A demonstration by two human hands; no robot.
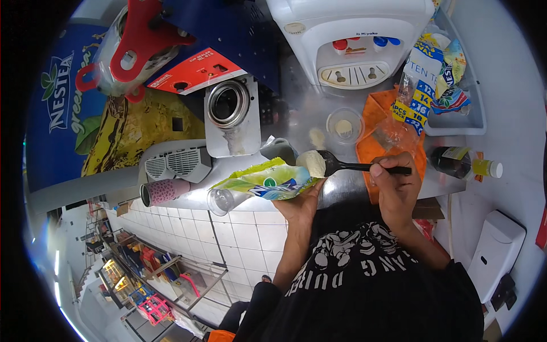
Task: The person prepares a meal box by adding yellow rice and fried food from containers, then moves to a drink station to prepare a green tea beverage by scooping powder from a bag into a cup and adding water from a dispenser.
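My left hand [301, 204] holds a green and blue Nestea pouch [273, 181] from below, its mouth facing right. In my right hand [395, 179] is the handle of a black plastic spoon [348, 166]. Pale powder [313, 164] is heaped on the spoon's bowl, right at the pouch's mouth. Beyond the spoon, a clear plastic cup [345, 126] stands on the metal counter with some pale powder at its bottom. A patch of spilled powder [317, 138] lies on the counter to the left of that cup.
A cup sealer [198, 70] and a white water dispenser [354, 25] stand at the back. An orange cloth [372, 111], a dark bottle [451, 161] and a grey tray [478, 111] are at right. A pink patterned cup [166, 191] and another clear cup [221, 201] lie near the left edge.
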